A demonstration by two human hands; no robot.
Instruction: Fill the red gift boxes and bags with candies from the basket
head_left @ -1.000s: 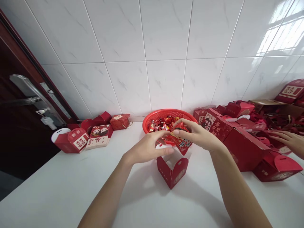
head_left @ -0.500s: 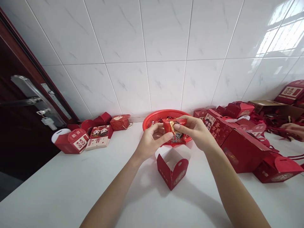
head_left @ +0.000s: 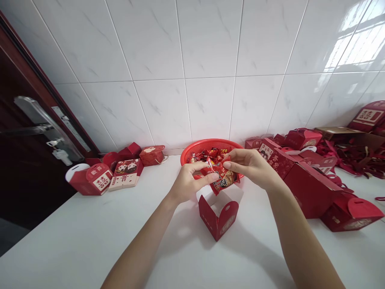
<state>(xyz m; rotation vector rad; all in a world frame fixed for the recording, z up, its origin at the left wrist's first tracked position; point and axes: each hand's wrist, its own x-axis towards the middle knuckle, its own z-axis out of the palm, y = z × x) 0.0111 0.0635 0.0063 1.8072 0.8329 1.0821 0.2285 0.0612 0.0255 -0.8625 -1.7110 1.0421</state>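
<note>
Between my two hands hangs a red snack packet (head_left: 221, 178) with dark lettering and a cookie picture on it. My left hand (head_left: 192, 180) pinches its left edge, thumb in front. At its upper right corner, my right hand (head_left: 248, 165) grips it between thumb and fingers. Just below the packet stands a red gift box (head_left: 218, 220), its top open and its white inside showing. Behind the hands, a red plastic basket (head_left: 207, 143) holds several shiny wrapped sweets, partly hidden by my fingers and the packet.
Several red boxes (head_left: 99, 178) and a panda-printed box (head_left: 126, 172) stand at the left by the wall. More red boxes (head_left: 313, 186) crowd the right side, with a cardboard box and red ribbons (head_left: 355, 160) beyond. A dark door (head_left: 27, 168) borders the left.
The packet has turned and dropped slightly, so its printed front faces me and its corner hangs over the gift box. Another person's hand at the far right has left the view.
</note>
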